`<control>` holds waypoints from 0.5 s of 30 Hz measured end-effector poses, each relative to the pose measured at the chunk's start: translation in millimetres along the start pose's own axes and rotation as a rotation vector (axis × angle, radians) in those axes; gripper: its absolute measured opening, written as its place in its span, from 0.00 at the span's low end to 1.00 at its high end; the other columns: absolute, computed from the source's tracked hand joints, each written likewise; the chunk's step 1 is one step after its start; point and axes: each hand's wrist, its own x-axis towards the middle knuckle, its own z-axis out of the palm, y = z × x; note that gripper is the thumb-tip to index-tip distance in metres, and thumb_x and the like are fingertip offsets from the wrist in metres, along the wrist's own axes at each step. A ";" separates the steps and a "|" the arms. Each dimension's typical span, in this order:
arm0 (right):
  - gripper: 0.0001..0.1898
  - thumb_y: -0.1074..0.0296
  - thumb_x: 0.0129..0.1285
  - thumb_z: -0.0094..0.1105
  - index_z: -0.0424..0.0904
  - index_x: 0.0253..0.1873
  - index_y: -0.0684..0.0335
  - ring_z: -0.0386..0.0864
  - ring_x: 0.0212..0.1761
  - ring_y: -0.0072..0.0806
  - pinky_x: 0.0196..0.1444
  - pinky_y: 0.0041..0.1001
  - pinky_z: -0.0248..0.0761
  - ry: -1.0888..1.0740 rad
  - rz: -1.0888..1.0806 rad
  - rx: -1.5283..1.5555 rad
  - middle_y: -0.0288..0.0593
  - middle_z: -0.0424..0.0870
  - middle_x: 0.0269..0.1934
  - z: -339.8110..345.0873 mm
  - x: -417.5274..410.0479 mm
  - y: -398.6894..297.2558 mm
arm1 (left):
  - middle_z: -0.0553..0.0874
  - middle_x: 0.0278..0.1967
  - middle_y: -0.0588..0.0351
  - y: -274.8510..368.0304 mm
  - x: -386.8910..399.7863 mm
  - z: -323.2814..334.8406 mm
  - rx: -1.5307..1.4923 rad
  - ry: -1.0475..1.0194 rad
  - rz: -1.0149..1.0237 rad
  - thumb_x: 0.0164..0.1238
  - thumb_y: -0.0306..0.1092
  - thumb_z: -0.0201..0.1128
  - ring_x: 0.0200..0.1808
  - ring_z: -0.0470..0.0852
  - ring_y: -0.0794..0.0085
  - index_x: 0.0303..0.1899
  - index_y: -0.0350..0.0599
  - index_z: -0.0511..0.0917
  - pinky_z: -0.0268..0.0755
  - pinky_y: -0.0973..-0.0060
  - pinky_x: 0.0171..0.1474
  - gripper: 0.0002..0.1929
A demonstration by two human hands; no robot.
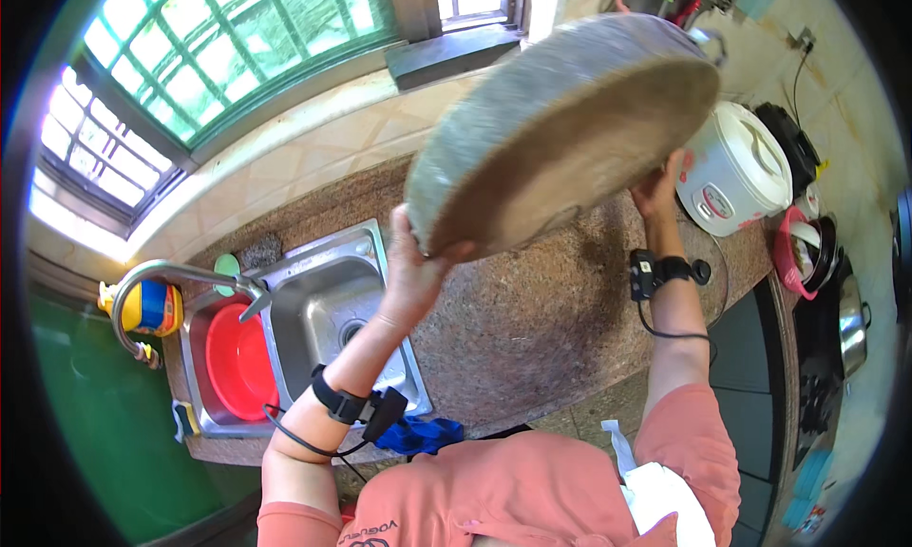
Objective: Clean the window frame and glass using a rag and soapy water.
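Observation:
A large, thick round chopping block (570, 162) is held up, tilted on edge, above the counter. A grey, shiny band wraps its side and its brown face is turned towards me; its far face is hidden and motion blurs it. My left hand (420, 273) grips its lower left edge, thumb on the band and fingers against the brown face. At the lower right edge, my right hand (657, 187) supports it with the fingers partly hidden. Below it lies the speckled granite counter (527, 333), with a dark patch that looks wet.
Left stands a double steel sink (320, 312) with a red basin (242, 365) and a curved faucet (192, 269). A white rice cooker (737, 169) sits close to my right hand, beside a pink basket (794, 251). A blue cloth (420, 434) hangs at the front edge.

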 end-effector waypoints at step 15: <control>0.34 0.42 0.63 0.47 0.61 0.65 0.64 0.67 0.60 0.36 0.61 0.37 0.62 -0.128 -0.240 -0.479 0.42 0.71 0.58 -113.9 11.4 -68.3 | 0.69 0.47 0.45 38.1 -72.8 77.0 0.124 -0.198 0.117 0.44 0.29 0.71 0.50 0.71 0.49 0.53 0.45 0.60 0.72 0.60 0.47 0.34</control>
